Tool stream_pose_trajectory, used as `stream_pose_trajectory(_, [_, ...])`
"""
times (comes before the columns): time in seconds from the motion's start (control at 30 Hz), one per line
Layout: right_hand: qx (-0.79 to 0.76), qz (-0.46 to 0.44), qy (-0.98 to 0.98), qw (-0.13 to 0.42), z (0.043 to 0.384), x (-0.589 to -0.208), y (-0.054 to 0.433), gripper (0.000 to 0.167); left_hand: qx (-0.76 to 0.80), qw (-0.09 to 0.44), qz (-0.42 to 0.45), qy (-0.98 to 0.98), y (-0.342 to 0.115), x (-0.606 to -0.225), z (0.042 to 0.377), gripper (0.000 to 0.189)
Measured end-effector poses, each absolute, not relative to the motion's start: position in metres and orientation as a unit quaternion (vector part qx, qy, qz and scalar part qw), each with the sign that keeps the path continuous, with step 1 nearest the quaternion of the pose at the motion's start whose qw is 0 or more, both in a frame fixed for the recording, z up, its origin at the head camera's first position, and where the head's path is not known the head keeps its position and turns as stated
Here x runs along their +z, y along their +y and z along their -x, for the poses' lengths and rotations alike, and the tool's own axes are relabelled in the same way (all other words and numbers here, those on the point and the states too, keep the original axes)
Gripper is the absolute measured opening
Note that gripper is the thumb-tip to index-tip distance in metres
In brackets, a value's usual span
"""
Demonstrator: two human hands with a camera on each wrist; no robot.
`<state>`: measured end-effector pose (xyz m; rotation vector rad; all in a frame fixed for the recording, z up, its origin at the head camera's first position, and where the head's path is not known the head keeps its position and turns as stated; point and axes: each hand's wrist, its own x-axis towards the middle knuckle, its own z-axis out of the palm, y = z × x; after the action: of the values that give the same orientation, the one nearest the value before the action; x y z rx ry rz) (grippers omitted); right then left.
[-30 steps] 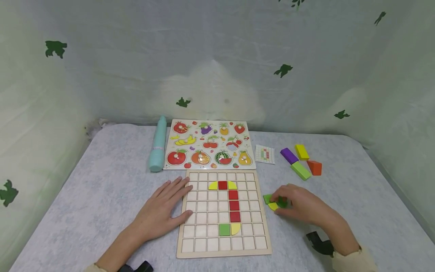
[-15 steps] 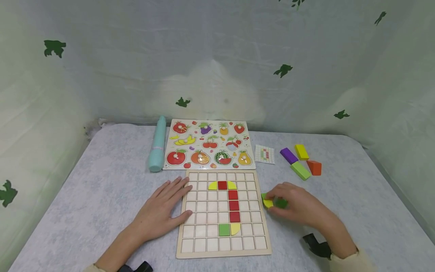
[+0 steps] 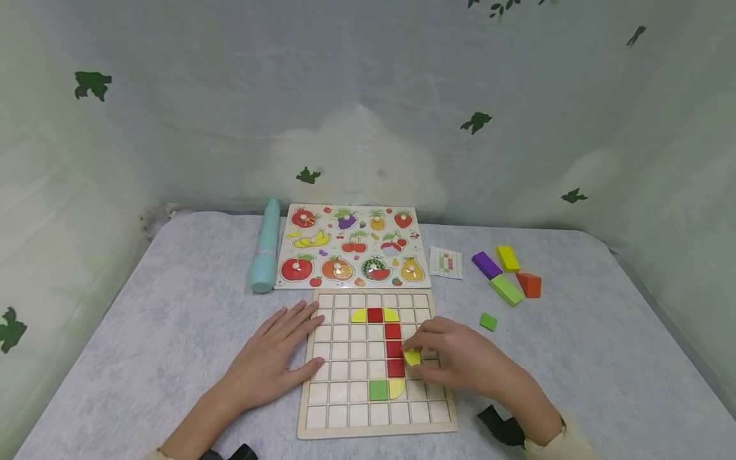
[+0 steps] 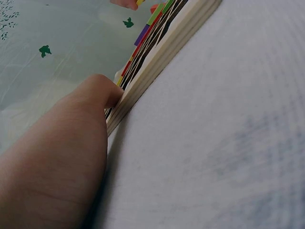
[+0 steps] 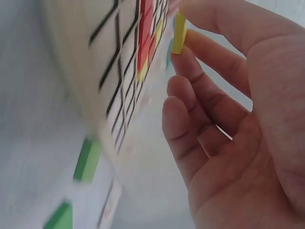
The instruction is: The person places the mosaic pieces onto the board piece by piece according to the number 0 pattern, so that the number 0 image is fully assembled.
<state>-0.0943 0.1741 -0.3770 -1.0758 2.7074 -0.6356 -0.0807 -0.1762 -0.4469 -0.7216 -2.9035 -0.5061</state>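
Yellow piece [image 3: 412,358], one, pinched above the board [image 3: 337,416]

Risks, as I judge them:
- Slip: only my fingertips grip the piece, near its edges; a loose pinch could let it turn or drop into the wrong cell.
- Misfit: with its curve facing the wrong way, it could sit askew across the slats. My right hand [image 3: 460,354] covers several cells in the head view, so a turned corner would be easy to miss.
- Knock: the red tiles [image 3: 393,349] stand in a column just left of the piece; a low fingertip could jog one.
- Shift: if my left hand [image 3: 276,361] lifted or pushed, the board could slide on the cloth.
- Stray: the green tile [image 3: 489,321] lies loose on the table beyond my right hand, where my wrist could brush it.

Placement:
- Yellow piece: between right thumb and fingertips, right of the red tiles; in the left wrist view it appears clear of the board.
- Right hand: grasping that piece, other fingers loosely bent.
- Left hand: grasping nothing; fingers spread, tips and thumb resting on the board's left edge, well apart from the piece, with bare cells and the red tiles between.
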Motion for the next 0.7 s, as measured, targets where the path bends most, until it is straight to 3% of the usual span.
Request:
stream_pose_trajectory(0.4, [-0.196, 0.411, 0.885, 0.099, 0.087, -0.382, 0.125, 0.016, -0.166, 0.067, 0.238, -0.955, -0.177, -0.448, 0.080, 0.073])
stream_pose_trajectory(0.7, [-0.182, 0.396, 0.890, 0.135, 0.090, -0.382, 0.131, 0.022, -0.165, 0.071, 0.241, -0.954, -0.177, -0.449, 0.081, 0.073])
